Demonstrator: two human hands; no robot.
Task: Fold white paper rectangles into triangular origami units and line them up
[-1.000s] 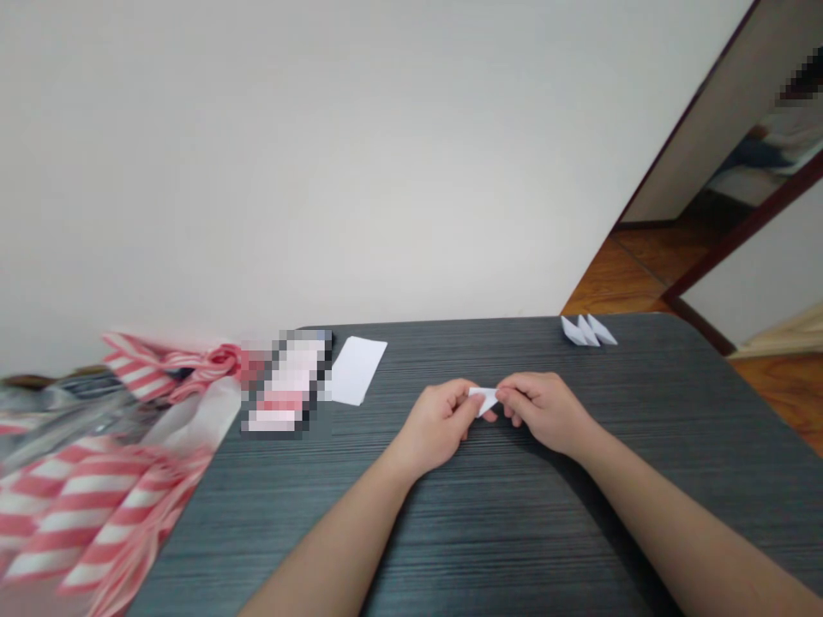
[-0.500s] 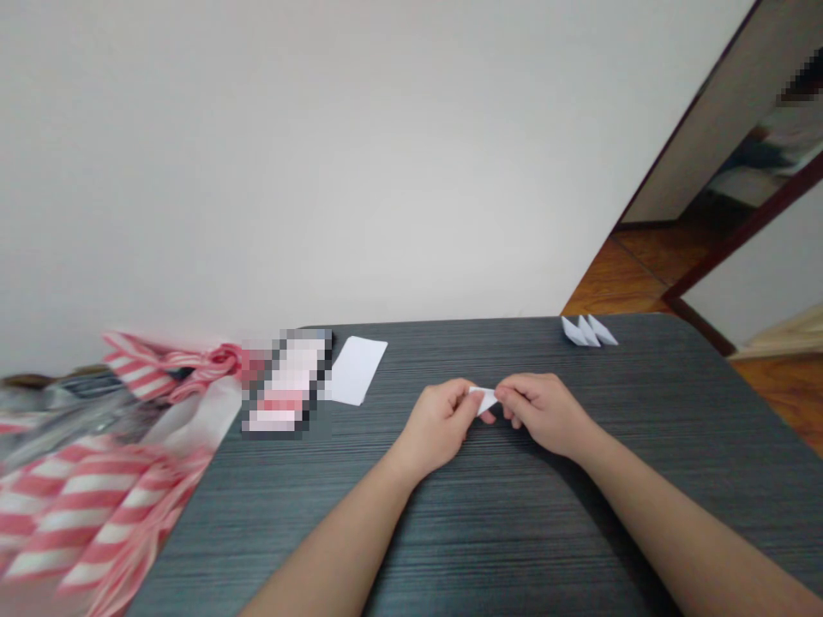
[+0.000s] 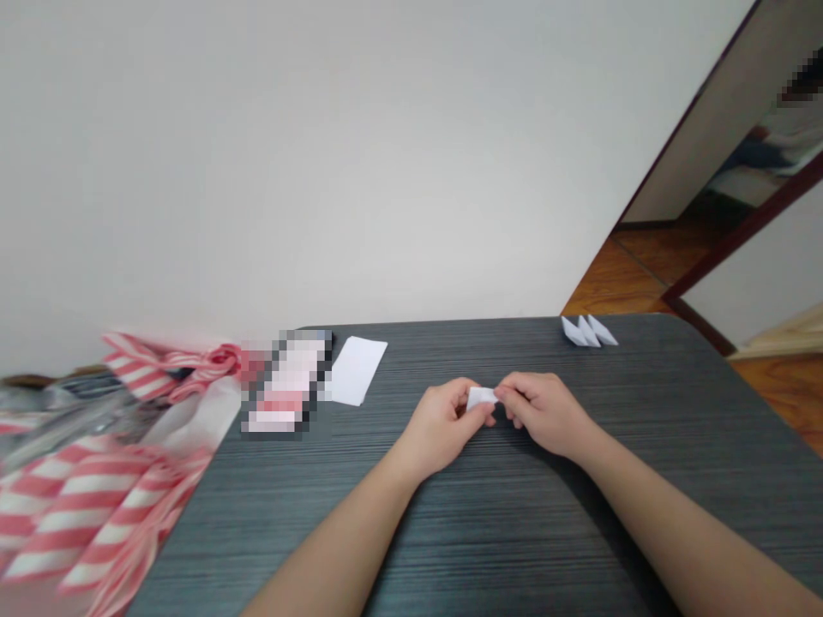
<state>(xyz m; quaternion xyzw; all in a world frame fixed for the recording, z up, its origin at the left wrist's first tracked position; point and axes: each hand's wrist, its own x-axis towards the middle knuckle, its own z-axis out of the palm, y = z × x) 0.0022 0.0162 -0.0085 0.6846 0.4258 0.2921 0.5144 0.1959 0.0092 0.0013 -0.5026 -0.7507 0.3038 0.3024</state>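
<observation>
Since half a second ago, the left hand (image 3: 441, 428) has shifted its thumb down along the lower edge of a small, white, folded paper piece (image 3: 480, 397), baring more of its left part; the right hand (image 3: 543, 413) has hardly moved. Left fingers grasp the piece from its left and below, and the right thumb and forefinger pinch its right corner. Its top edge shows between the two hands; whether the hands rest on the table I cannot tell.

Around them spreads a dark grey, streaked, wood-look table (image 3: 507, 531), with tabletop reaching from the hands to the far edge and, more widely, to the right edge. Beyond the left hand, well apart from it, lie flat, white, rectangular paper sheets (image 3: 357, 370), just beside a dark-edged, pixelated rectangular object (image 3: 288, 381) near the left edge. Three white, pointed, folded paper pieces (image 3: 588, 332) sit close together by the far edge, right of centre. Red-and-white striped fabric (image 3: 83, 506) lies past the left edge; a pale, plain wall (image 3: 411, 163) stands behind the far one.
</observation>
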